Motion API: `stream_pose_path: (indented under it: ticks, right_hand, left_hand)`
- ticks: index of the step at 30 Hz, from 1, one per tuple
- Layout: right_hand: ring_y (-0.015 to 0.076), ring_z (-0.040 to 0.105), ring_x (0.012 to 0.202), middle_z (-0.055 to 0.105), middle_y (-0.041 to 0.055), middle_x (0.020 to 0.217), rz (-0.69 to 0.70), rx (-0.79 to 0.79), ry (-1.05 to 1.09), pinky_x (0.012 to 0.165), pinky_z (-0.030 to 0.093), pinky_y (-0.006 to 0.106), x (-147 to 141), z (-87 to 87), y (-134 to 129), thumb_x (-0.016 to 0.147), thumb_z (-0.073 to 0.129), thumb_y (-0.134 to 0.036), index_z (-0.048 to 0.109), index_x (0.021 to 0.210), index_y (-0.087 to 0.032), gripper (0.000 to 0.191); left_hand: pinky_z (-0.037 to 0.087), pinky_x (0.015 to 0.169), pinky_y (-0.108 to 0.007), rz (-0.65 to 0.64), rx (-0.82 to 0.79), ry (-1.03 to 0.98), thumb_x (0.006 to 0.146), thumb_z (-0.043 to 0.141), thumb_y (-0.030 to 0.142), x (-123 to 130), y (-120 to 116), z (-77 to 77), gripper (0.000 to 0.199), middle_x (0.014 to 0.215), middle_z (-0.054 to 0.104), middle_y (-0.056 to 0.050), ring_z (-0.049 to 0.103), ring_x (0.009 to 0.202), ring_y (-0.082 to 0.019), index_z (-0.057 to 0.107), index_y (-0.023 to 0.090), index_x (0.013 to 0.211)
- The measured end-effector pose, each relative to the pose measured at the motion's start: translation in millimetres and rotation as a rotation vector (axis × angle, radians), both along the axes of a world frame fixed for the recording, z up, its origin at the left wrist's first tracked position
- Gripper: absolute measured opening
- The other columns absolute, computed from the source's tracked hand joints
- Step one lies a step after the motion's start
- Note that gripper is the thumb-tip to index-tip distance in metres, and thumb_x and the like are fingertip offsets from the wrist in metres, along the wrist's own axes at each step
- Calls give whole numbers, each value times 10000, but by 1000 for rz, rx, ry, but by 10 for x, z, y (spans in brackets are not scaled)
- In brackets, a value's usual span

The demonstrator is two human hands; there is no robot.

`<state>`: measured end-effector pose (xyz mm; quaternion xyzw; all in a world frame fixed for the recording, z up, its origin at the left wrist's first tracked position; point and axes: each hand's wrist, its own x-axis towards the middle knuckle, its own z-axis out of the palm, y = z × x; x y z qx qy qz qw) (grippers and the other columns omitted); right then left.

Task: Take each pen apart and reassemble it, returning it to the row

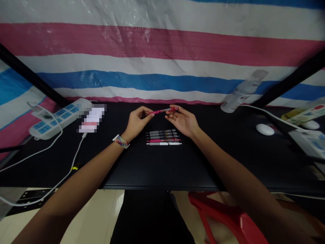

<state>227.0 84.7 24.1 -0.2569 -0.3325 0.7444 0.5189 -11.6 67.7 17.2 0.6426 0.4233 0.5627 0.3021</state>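
Both hands hold one red pen (162, 111) sideways above the black table (162, 169). My left hand (137, 122) pinches its left end between thumb and fingers; a woven multicoloured band is on that wrist. At the right end, my right hand (185, 121) grips the pen between thumb and forefinger, its palm turned up and other fingers loosely curled. Just below the hands lies a row of pens, side by side: several grey-and-dark pens (162, 134), a red-and-grey pen (164, 140) and, closest to me, a white-and-grey pen (164, 144).
To the left are a white power strip (45, 130), a blurred-out phone (91, 118) and white cables. A clear bottle (241, 93), a white mouse (265, 129) and another power strip (311, 140) stand on the right. Striped sheeting (162, 47) hangs behind. A red stool (223, 217) is below.
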Motion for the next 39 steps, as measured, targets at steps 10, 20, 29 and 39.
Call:
stream_pose_path:
  ticks: [10,20,29,39]
  right_hand:
    - [274,747,992,794,93,978,2,29,-29,1154,615,526,6,3,-6,1007,687,-454,775,1092,-242,245]
    - [311,737,1073,777,103,1016,12,110,-145,1171,589,570,20,11,0,962,723,-566,747,1116,-267,337]
    - [321,727,1071,768,104,1016,21,125,-157,1134,599,584,25,11,4,935,718,-647,741,1117,-285,406]
    - [287,730,999,751,81,955,14,99,-83,1061,636,533,17,9,-2,936,766,-591,744,1073,-269,350]
  left_hand:
    - [559,793,-343,6,-7,14,888,866,376,-4,0,3,199,883,790,-38,706,819,-190,802,203,961]
    - [562,788,-339,2,1,23,900,861,352,-8,2,0,179,884,788,-38,701,812,-183,800,199,971]
    - [555,760,-329,-2,23,33,910,860,316,-6,3,-8,139,864,781,-35,698,797,-176,798,205,967]
    - [577,796,-335,-20,18,45,908,869,324,-4,-8,0,152,892,792,-36,710,816,-178,801,206,975]
